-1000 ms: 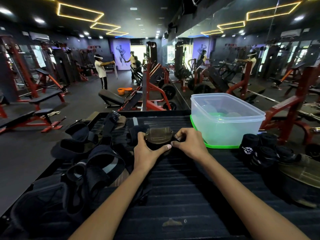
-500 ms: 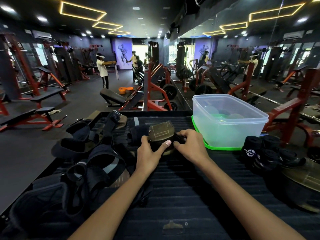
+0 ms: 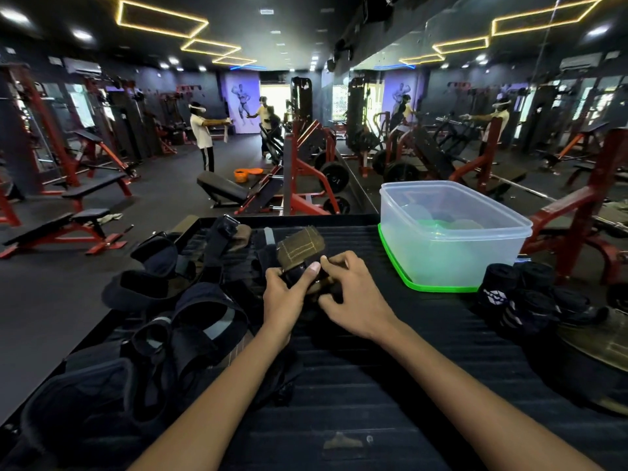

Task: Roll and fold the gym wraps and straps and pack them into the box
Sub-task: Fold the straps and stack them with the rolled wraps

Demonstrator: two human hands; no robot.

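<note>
At the middle of the black ribbed table (image 3: 356, 385), both my hands work on a dark gym wrap (image 3: 299, 249) with an olive-brown stitched flap that stands up behind my fingers. My left hand (image 3: 289, 294) grips the rolled part, thumb laid across it. My right hand (image 3: 356, 297) pinches the roll from the right side. A clear plastic box (image 3: 452, 239) sits on a green lid at the right rear. Several rolled black wraps (image 3: 520, 294) lie just right of the box.
A heap of unrolled black straps and wraps (image 3: 163, 321) covers the table's left side. A brownish flat object (image 3: 598, 341) lies at the right edge. Beyond the table are red gym benches, weight machines, a wall mirror and people standing far off.
The olive flap has lifted from lying flat to standing up as the roll turned between my hands. Both hands have shifted slightly nearer to me.
</note>
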